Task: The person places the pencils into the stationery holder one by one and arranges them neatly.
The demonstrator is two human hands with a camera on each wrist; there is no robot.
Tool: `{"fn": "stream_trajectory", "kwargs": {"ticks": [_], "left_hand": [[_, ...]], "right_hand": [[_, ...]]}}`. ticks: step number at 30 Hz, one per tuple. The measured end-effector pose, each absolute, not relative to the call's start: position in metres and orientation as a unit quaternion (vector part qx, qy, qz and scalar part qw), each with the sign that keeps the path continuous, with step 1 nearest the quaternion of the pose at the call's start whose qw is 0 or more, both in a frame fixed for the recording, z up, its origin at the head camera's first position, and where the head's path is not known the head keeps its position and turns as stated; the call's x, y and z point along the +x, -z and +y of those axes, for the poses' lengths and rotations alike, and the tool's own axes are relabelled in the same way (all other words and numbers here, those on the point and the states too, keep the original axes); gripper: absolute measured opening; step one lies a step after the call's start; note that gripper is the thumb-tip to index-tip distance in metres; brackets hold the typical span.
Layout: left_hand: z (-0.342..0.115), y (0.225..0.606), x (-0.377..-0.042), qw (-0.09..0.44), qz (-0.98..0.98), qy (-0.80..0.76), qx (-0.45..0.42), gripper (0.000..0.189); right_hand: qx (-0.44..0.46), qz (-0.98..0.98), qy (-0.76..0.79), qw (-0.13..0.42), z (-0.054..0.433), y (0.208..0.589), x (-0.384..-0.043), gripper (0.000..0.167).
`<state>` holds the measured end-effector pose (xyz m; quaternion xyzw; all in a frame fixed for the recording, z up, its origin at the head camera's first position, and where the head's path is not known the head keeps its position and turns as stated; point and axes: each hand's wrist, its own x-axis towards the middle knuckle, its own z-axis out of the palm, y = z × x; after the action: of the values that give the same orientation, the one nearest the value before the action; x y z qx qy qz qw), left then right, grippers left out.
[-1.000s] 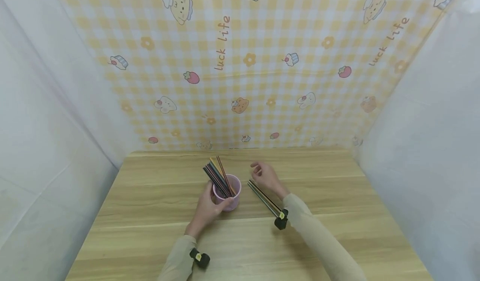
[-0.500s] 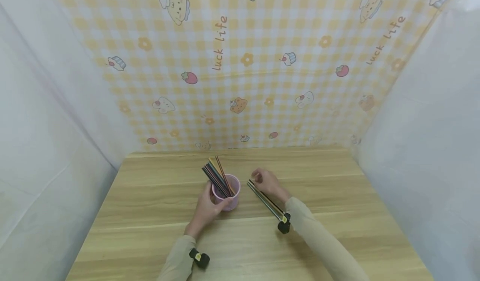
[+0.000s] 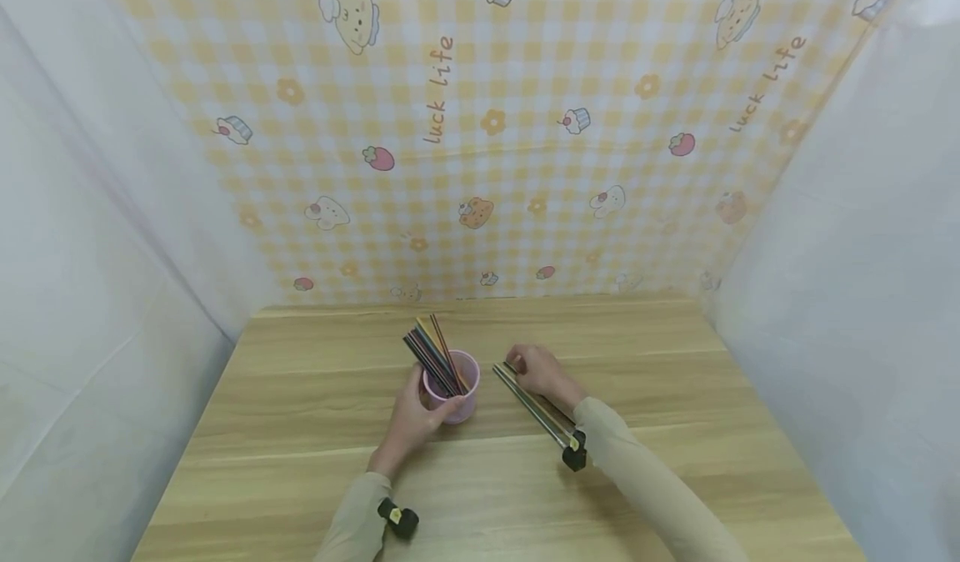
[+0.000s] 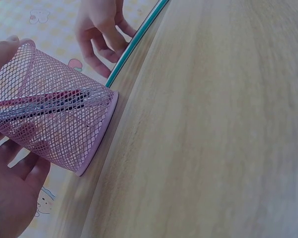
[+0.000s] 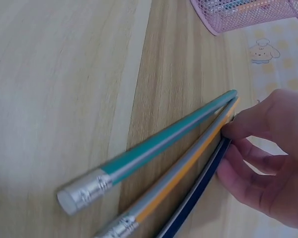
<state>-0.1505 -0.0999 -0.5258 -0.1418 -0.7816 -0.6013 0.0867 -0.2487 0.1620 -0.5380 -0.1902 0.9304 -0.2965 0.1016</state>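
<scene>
Dk. pencil (image 5: pixel 195 192), 1: on or just over desk (image 3: pixel 300 462) (lift n/c). Far end pinched by R hand (image 3: pixel 540 372), the nearer; long axis back twd. R wrist, approx. along forearm. Just L: orange pencil (image 5: pixel 182 163), teal pencil (image 5: pixel 165 137). Further L: pink mesh cup (image 4: pixel 54 82) w/ leaning pencils (image 3: pixel 433 362), L hand (image 3: pixel 414 416) fingers gripping it.

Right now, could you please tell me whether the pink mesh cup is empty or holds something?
Not empty: a bundle of pencils leans out of the pink mesh cup, also showing through its side.
</scene>
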Motion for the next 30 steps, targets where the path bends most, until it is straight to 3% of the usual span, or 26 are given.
{"fn": "stream_trajectory", "kwargs": {"ticks": [9, 18, 23, 30], "left_hand": [[-0.100, 0.527, -0.150, 0.086, -0.782, 0.602, -0.138, 0.074], [-0.100, 0.535, -0.154, 0.079, -0.776, 0.611, -0.134, 0.075], [-0.102, 0.562, -0.165, 0.088, -0.777, 0.609, -0.135, 0.075], [-0.103, 0.563, -0.165, 0.088, -0.781, 0.603, -0.135, 0.075]], "right_hand": [[-0.196, 0.926, 0.304, 0.113, 0.158, 0.512, -0.246, 0.043], [-0.254, 0.904, 0.336, 0.079, 0.143, 0.468, -0.254, 0.045], [-0.276, 0.887, 0.369, 0.035, 0.131, 0.447, -0.257, 0.046], [-0.284, 0.861, 0.419, -0.049, 0.114, 0.425, -0.257, 0.044]]}}
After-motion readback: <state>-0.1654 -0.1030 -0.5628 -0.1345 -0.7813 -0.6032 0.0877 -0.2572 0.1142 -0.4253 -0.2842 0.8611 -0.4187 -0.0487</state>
